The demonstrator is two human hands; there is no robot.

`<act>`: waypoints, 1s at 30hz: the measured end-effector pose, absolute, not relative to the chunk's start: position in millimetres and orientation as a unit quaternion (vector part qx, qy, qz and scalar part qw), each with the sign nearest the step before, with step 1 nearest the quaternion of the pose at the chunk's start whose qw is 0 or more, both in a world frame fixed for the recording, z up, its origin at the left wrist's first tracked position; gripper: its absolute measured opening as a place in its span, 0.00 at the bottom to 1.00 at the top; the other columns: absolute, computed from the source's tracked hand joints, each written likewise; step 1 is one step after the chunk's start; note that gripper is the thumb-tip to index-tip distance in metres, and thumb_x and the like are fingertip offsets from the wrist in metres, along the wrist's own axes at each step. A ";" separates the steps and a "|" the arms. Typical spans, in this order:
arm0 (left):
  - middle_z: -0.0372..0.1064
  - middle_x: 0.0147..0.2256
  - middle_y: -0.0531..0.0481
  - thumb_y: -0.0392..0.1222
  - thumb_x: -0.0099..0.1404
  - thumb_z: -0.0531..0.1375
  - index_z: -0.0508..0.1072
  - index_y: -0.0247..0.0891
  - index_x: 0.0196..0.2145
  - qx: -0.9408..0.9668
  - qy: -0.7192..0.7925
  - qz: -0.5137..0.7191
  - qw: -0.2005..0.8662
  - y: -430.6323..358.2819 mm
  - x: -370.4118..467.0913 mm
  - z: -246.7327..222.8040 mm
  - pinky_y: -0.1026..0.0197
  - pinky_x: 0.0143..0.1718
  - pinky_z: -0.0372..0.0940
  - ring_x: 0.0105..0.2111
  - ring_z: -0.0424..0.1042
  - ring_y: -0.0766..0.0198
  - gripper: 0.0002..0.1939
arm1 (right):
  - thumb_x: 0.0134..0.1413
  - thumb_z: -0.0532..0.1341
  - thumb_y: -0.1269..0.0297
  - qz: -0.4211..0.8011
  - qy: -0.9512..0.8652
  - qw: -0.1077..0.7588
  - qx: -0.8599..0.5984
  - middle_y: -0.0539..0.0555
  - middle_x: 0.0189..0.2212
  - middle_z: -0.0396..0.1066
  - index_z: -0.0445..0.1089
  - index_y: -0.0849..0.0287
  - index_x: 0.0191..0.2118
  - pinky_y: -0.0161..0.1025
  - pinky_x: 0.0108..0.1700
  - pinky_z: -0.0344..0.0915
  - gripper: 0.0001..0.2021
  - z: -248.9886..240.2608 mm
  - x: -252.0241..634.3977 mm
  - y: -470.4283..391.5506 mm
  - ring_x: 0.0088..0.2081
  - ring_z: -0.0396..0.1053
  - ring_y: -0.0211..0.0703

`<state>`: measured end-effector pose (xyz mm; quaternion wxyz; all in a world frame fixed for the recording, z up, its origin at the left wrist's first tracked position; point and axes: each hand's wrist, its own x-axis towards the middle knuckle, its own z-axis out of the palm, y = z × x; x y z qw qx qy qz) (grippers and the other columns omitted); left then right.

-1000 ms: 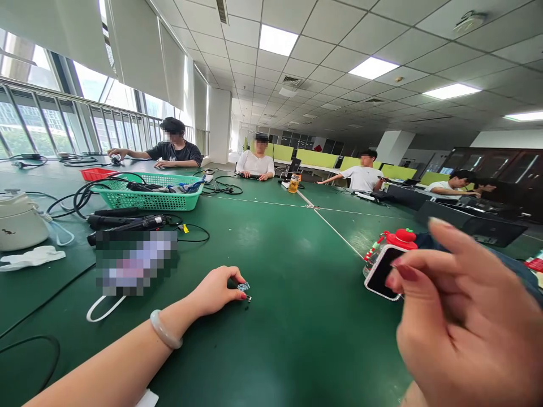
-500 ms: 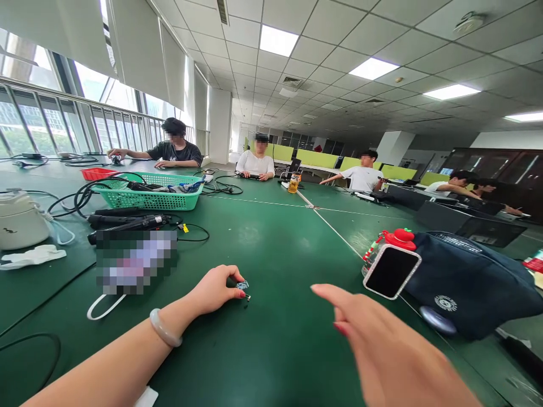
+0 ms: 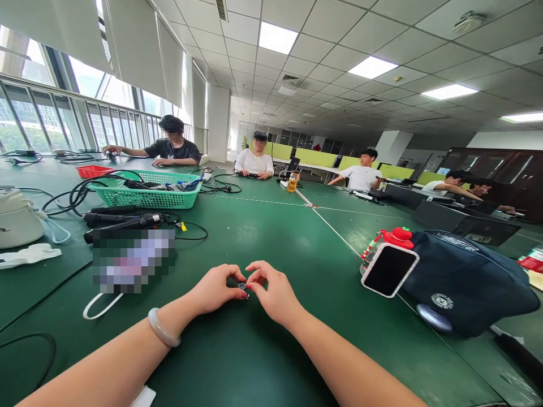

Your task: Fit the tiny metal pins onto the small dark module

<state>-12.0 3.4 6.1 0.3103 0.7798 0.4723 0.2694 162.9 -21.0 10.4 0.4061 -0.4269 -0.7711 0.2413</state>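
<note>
Just above the green table (image 3: 271,232), my left hand (image 3: 219,288) pinches a small blue-and-dark piece (image 3: 242,286) that looks like a tiny circuit board. A short dark part with a light tip shows below the left thumb. My right hand (image 3: 271,291) has come up close on the other side, its thumb and forefinger closed together at the piece's right edge. Those fingertips cover part of it, and I cannot make out what, if anything, they pinch. A pale bangle (image 3: 163,328) circles my left wrist.
At left lie a green basket (image 3: 148,198) of cables, black handheld devices (image 3: 127,225), a blurred pouch (image 3: 136,263) and a white jug (image 3: 19,220). At right, a phone (image 3: 390,270) leans on a red-lidded bottle (image 3: 401,237) beside a navy bag (image 3: 470,282). Several people sit farther back.
My right hand has moved left and away from me, from beside the phone to the small piece, and its fingers have closed. My left hand stays put, still pinching the piece.
</note>
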 end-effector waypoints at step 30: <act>0.71 0.34 0.53 0.47 0.47 0.63 0.71 0.40 0.29 0.775 0.454 0.287 0.332 0.1 -9.6 10.0 0.60 0.41 0.61 0.37 0.68 0.60 0.12 | 0.44 0.57 0.72 0.310 -0.721 0.456 -0.420 0.46 0.26 0.71 0.58 0.54 0.49 0.40 0.42 0.60 0.23 -1.3 163.1 -17.1 0.33 0.66 0.39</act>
